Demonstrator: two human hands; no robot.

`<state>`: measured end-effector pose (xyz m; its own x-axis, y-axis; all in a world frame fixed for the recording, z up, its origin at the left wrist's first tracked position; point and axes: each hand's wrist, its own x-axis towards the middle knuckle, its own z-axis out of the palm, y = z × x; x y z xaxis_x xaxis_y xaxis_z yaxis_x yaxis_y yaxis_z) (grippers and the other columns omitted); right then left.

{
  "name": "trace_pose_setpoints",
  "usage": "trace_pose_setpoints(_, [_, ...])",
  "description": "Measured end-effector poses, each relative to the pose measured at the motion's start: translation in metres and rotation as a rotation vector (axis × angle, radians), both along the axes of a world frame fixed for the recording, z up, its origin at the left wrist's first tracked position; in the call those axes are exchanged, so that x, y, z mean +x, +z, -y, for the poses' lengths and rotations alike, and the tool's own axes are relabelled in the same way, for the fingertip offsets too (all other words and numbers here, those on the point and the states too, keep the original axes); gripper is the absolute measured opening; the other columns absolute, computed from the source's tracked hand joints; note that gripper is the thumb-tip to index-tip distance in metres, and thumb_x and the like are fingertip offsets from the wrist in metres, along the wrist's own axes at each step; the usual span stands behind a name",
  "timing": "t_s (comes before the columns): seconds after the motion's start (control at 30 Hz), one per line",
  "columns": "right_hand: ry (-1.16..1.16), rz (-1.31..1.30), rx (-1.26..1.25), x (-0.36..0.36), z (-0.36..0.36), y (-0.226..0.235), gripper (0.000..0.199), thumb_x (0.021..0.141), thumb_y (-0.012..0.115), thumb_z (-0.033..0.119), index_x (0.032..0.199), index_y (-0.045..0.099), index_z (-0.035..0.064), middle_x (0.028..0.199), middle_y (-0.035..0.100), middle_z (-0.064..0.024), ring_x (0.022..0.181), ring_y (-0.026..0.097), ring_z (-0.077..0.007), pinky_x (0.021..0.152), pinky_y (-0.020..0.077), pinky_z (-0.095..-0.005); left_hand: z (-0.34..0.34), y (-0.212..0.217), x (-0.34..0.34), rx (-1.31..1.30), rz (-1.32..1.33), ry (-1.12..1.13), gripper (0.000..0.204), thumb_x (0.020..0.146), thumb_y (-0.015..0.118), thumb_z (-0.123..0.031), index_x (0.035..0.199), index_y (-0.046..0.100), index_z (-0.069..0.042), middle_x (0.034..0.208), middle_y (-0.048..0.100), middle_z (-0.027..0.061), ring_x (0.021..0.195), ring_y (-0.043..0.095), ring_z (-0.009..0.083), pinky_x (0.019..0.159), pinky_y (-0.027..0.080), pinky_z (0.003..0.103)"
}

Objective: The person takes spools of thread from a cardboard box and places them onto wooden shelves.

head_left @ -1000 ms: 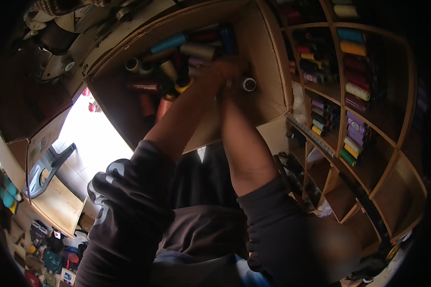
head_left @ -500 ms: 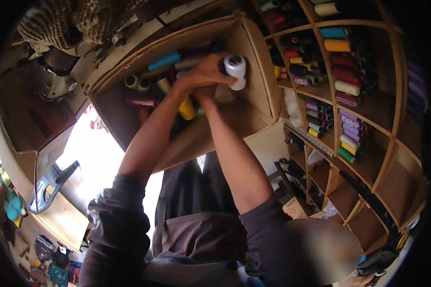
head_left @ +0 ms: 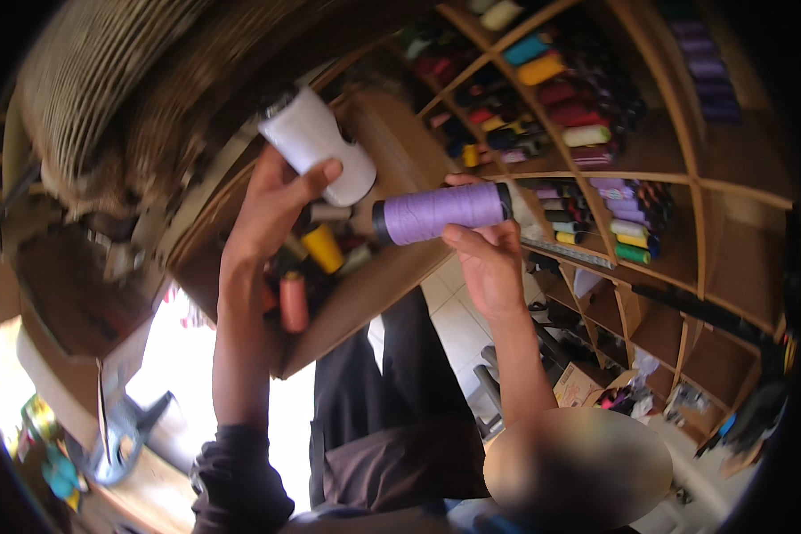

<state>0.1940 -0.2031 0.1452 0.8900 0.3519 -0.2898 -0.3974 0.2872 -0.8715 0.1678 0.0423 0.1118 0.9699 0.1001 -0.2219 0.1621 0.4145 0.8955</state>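
Observation:
A white thread spool (head_left: 316, 142) is gripped in my left hand (head_left: 271, 200), tilted, with the thumb across its side. In my right hand (head_left: 488, 258) lies a purple thread spool (head_left: 440, 214) with dark ends, held level at its right end between thumb and fingers. Both spools are raised above an open cardboard box (head_left: 374, 276). Inside the box, a yellow spool (head_left: 321, 248) and a salmon-pink spool (head_left: 294, 303) show among others, partly hidden by my left arm.
Wooden cubbyhole shelves (head_left: 650, 178) full of coloured thread spools stand on the right. Coiled cord (head_left: 142, 98) hangs at the upper left. A blue-grey plastic stool (head_left: 125, 436) is at the lower left, and a small carton (head_left: 583, 387) sits low on the right.
Both hands have come up out of the box and moved apart. My left hand carries the white spool leftward; my right hand now shows a purple spool. The view has shifted.

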Motion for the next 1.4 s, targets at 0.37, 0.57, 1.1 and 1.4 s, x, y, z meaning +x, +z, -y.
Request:
trace_pose_setpoints(0.37, [-0.435,0.574,0.02,0.106,0.112,0.092,0.048,0.086,0.072,0.011,0.128,0.052,0.0013,0.109,0.063,-0.0076,0.095,0.061,-0.0151,0.077,0.0507,-0.0314,0.138,0.113,0.146,0.103,0.392,-0.214,0.059,0.081,0.078,-0.014,0.128,0.044,-0.004,0.111,0.059,0.0095,0.099,0.062,0.0184,0.082,0.052,0.033])
trace_pose_setpoints(0.57, [-0.6,0.8,-0.402,0.173,0.162,0.135,0.054,0.08,0.077,0.011,0.126,0.051,0.0001,0.111,0.063,-0.0119,0.1,0.063,-0.0162,0.078,0.0538,-0.0293,0.218,0.148,0.241,0.241,0.593,-0.26,0.046,0.082,0.078,-0.02,0.115,0.053,0.001,0.103,0.064,0.0117,0.093,0.064,0.0178,0.081,0.051,0.032])
trace_pose_setpoints(1.1, [-1.142,0.888,-0.904,0.432,0.216,0.12,0.044,0.079,0.073,0.011,0.12,0.061,0.0047,0.118,0.062,-0.0163,0.113,0.058,-0.0345,0.093,0.0485,-0.0432,0.366,0.152,0.495,0.958,0.688,0.127,0.052,0.072,0.083,-0.032,0.107,0.059,-0.001,0.101,0.068,0.0242,0.1,0.064,0.0417,0.085,0.049,0.049])
trace_pose_setpoints(1.4, [-1.197,0.712,-0.906,0.463,0.223,0.104,0.031,0.074,0.071,-0.002,0.105,0.066,-0.0065,0.107,0.067,-0.0225,0.096,0.067,-0.0318,0.084,0.0541,-0.0376,0.383,0.138,0.547,1.074,0.762,0.234,0.059,0.063,0.088,-0.025,0.107,0.059,0.002,0.099,0.066,0.0239,0.098,0.062,0.0405,0.086,0.049,0.046])
